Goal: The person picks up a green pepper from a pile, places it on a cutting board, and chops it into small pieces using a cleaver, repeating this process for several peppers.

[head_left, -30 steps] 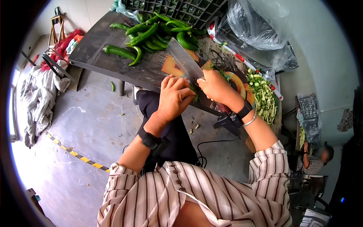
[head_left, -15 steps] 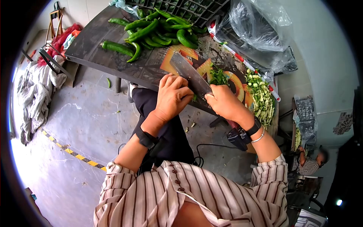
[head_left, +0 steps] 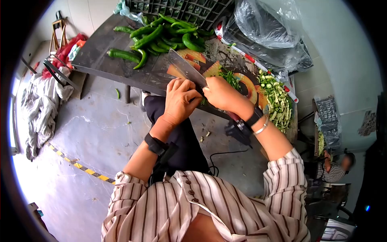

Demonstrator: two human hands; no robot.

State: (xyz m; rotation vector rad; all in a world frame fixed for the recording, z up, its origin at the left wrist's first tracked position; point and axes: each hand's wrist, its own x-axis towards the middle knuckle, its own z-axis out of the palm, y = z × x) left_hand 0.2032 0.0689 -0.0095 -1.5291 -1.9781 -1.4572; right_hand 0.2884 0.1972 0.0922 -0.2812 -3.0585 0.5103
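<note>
My right hand (head_left: 221, 94) is wrapped round the handle end of a broad cleaver (head_left: 186, 67), its blade slanting up and left over the table. My left hand (head_left: 180, 99) lies against the blade's near side with curled fingers; what they hold is mostly hidden, with a bit of green showing between the hands. Shredded green pieces (head_left: 230, 79) lie just beyond my right hand. A larger heap of chopped green and pale pieces (head_left: 277, 101) sits at the table's right end. Whole green peppers (head_left: 161, 37) are piled at the back left.
The dark table (head_left: 94, 50) has its near edge under my hands. Behind it are a black crate (head_left: 181, 9) and clear plastic bags (head_left: 268, 24). A red-and-white strip (head_left: 252, 60) crosses the right side. Another person (head_left: 332, 169) is at the far right.
The cleaver and my right hand have shifted left, closer to my left hand. My left hand has barely moved. The view has tilted slightly.
</note>
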